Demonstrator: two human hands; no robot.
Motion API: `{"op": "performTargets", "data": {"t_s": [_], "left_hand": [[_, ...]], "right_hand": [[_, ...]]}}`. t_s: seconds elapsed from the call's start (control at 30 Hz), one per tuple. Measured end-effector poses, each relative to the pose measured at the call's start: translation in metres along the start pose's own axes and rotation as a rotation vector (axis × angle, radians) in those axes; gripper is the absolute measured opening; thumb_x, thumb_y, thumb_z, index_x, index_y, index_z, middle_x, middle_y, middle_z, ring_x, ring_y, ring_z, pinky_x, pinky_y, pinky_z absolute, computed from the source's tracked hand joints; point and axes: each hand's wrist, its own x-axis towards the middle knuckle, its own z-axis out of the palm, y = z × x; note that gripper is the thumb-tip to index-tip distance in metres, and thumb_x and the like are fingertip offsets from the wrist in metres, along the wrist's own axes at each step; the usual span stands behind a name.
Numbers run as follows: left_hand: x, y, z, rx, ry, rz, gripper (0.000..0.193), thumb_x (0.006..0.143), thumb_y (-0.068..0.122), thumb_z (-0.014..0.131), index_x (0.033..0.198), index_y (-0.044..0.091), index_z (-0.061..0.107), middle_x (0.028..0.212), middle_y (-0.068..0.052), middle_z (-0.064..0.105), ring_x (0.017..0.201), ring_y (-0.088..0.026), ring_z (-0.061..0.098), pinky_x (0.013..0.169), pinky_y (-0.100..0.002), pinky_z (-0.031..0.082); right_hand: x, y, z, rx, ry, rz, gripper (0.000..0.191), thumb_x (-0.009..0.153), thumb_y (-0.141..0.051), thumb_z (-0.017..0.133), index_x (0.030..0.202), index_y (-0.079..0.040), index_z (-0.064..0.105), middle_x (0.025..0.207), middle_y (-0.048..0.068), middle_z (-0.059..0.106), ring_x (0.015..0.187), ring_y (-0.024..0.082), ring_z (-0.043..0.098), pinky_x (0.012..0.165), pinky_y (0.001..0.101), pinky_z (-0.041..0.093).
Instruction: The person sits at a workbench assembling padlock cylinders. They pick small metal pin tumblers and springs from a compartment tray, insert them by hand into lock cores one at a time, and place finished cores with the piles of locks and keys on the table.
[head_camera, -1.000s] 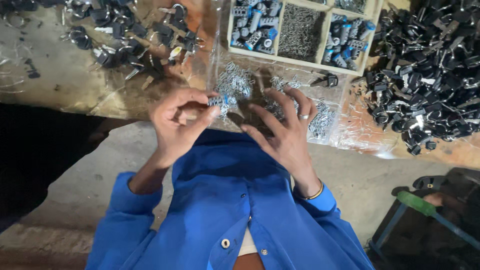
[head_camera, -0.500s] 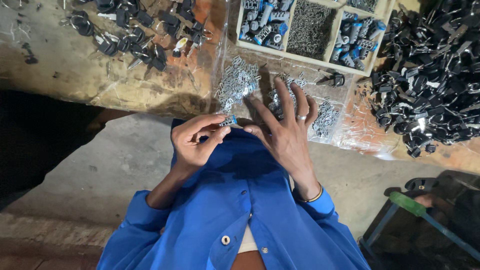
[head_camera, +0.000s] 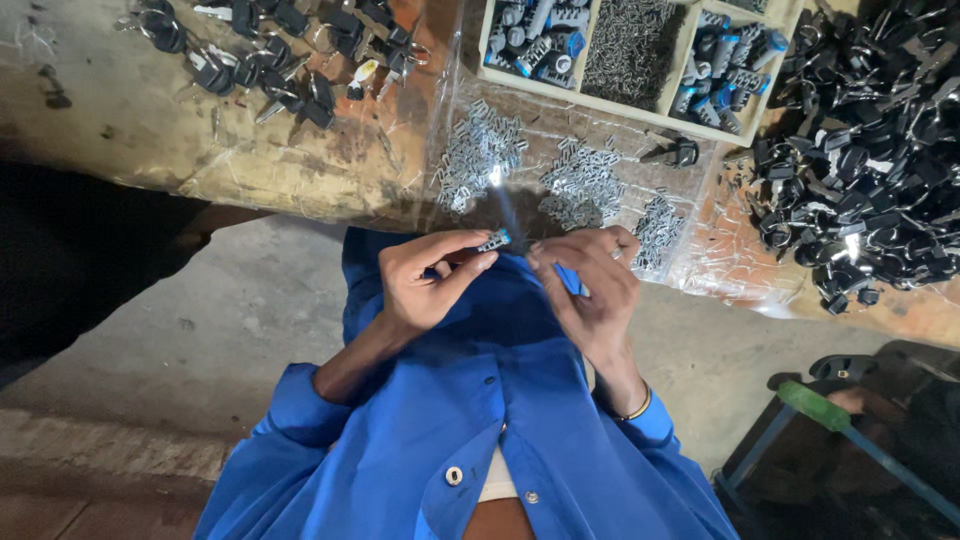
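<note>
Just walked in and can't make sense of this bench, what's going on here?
A person in a blue shirt holds a small metal part between both hands, the left hand pinching it and the right hand meeting it at the fingertips. On the bench ahead lie piles of small silver pieces on clear plastic, a divided tray, and a heap of black parts.

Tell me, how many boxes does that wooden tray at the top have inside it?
3 show. The wooden tray has a left compartment with blue and grey cylinders, a middle one with tiny metal pins, and a right one with more cylinders. More may lie beyond the picture's top edge.
</note>
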Motion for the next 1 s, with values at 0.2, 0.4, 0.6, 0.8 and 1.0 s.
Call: {"op": "performTargets", "data": {"t_s": [0.2, 0.4, 0.6, 0.8, 1.0], "left_hand": [[0.000, -0.002, 0.010, -0.004, -0.031, -0.005, 0.026, 0.089, 0.002, 0.084, 0.113, 0.002, 0.075, 0.113, -0.011, 0.078, 0.080, -0.009, 0.074, 0.056, -0.020, 0.053], [0.001, -0.005, 0.011, 0.041, -0.025, 0.051, 0.026, 0.088, 0.002, 0.085, 0.112, 0.003, 0.075, 0.114, -0.011, 0.078, 0.082, -0.011, 0.076, 0.053, -0.021, 0.049], [-0.001, -0.005, 0.009, 0.124, -0.034, 0.126, 0.024, 0.089, 0.001, 0.084, 0.112, 0.003, 0.075, 0.115, -0.011, 0.077, 0.088, -0.015, 0.078, 0.062, -0.025, 0.056], [0.001, -0.005, 0.007, 0.170, -0.029, 0.215, 0.024, 0.092, 0.004, 0.084, 0.114, 0.004, 0.074, 0.117, -0.009, 0.076, 0.096, -0.018, 0.079, 0.071, -0.027, 0.061], [0.000, -0.007, 0.005, 0.048, -0.032, 0.028, 0.025, 0.087, 0.003, 0.085, 0.110, 0.003, 0.076, 0.113, -0.011, 0.078, 0.071, -0.007, 0.071, 0.051, -0.021, 0.046]], "right_hand": [[-0.003, -0.003, 0.009, 0.017, 0.095, 0.069, 0.015, 0.089, -0.003, 0.083, 0.102, -0.004, 0.076, 0.104, 0.006, 0.075, 0.098, 0.021, 0.066, 0.096, 0.0321, 0.039], [-0.009, -0.002, 0.020, 0.195, 0.137, 0.189, 0.025, 0.092, -0.002, 0.081, 0.111, -0.002, 0.066, 0.105, 0.006, 0.074, 0.097, 0.015, 0.067, 0.092, 0.0323, 0.047], [-0.008, -0.005, 0.022, 0.179, 0.096, 0.260, 0.040, 0.092, -0.006, 0.083, 0.124, -0.003, 0.059, 0.101, 0.002, 0.075, 0.091, 0.013, 0.066, 0.081, 0.0284, 0.054], [0.000, -0.005, 0.015, -0.164, 0.025, 0.095, 0.023, 0.083, -0.012, 0.091, 0.098, -0.011, 0.074, 0.092, -0.001, 0.075, 0.086, 0.014, 0.064, 0.088, 0.0355, 0.037], [-0.001, 0.001, 0.008, -0.119, 0.030, 0.095, 0.022, 0.081, -0.018, 0.093, 0.089, -0.013, 0.073, 0.091, -0.002, 0.070, 0.092, 0.017, 0.062, 0.091, 0.0353, 0.035]]}}
